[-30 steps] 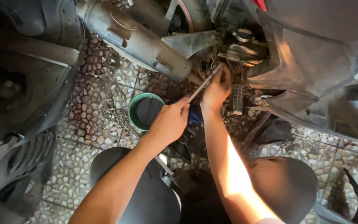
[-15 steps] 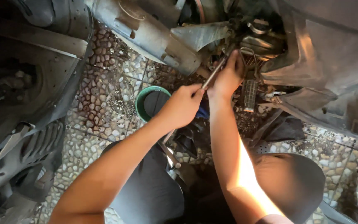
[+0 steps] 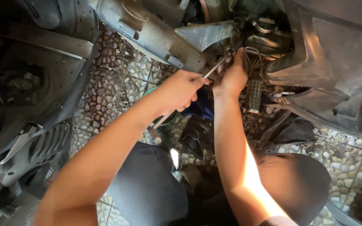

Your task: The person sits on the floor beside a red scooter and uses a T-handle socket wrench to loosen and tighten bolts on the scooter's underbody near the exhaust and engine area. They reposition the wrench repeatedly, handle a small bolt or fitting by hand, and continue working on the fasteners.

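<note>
Wrench, a slim metal rod, is held at an angle under the vehicle's underside, its upper end set against the greasy metal parts by the grey exhaust pipe. It is clasped in the closed grip of the left hand, fingers curled tightly round its shaft. The right hand is pressed against the parts at the tool's tip; whether its grip is closed on anything cannot be told. A ridged footpeg is seen just beside that hand. Below, a green container is partly hidden, standing on the pebbled floor.
</note>
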